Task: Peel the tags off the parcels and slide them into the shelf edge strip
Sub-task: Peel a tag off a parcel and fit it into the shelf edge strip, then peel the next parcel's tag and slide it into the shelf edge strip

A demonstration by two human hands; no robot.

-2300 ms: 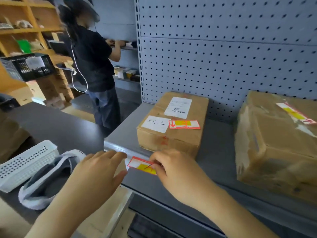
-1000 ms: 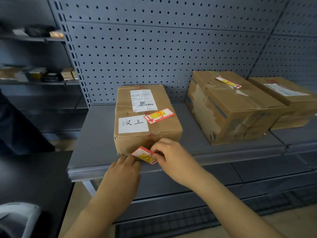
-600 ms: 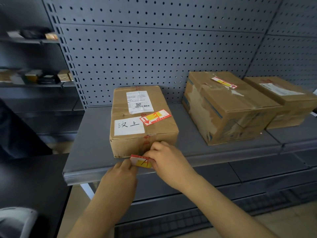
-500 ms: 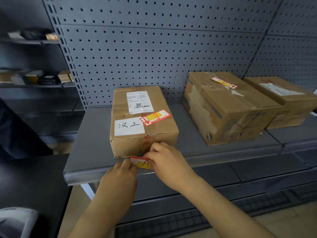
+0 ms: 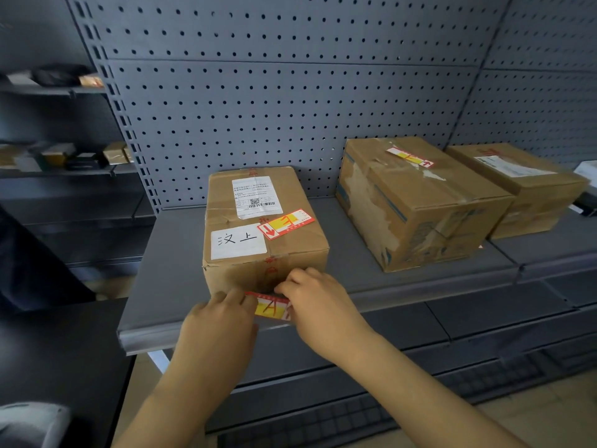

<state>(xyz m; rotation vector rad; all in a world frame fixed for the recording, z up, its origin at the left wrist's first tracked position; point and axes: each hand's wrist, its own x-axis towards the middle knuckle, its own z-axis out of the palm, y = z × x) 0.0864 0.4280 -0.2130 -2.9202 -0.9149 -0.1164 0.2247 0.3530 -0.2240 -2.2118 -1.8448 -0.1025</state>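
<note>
Nearest to me, both forearms reach up from the bottom of the view and meet at the front lip of the grey shelf (image 5: 168,273). My left hand (image 5: 216,331) sits with fingers curled, their tips pressing on the left end of a red-and-yellow tag (image 5: 269,306). My right hand (image 5: 319,305) pinches the tag's right end between thumb and fingers, so both hands are closed on it. The tag lies along the shelf edge strip (image 5: 155,341), right at the strip's upper lip; whether its lower edge is actually seated inside the strip, I cannot tell, the fingers cover that.

Just behind the hands, touching distance from the tag, stands the near parcel (image 5: 258,250), a brown carton. On its top I see a white handwritten label (image 5: 238,241), a second red-and-yellow tag (image 5: 286,223) stuck on at a slant, and a printed shipping label (image 5: 256,197) farther back.

To the right, well apart, a bigger scuffed parcel (image 5: 416,208) carries its own red-and-yellow tag (image 5: 409,157) on top. Beside it, farther right, a third parcel (image 5: 529,189) shows a white label only.

Behind everything runs the grey pegboard wall (image 5: 290,101), and off to the far left dim side shelves (image 5: 58,169) hold small boxes, too blurred to read.
</note>
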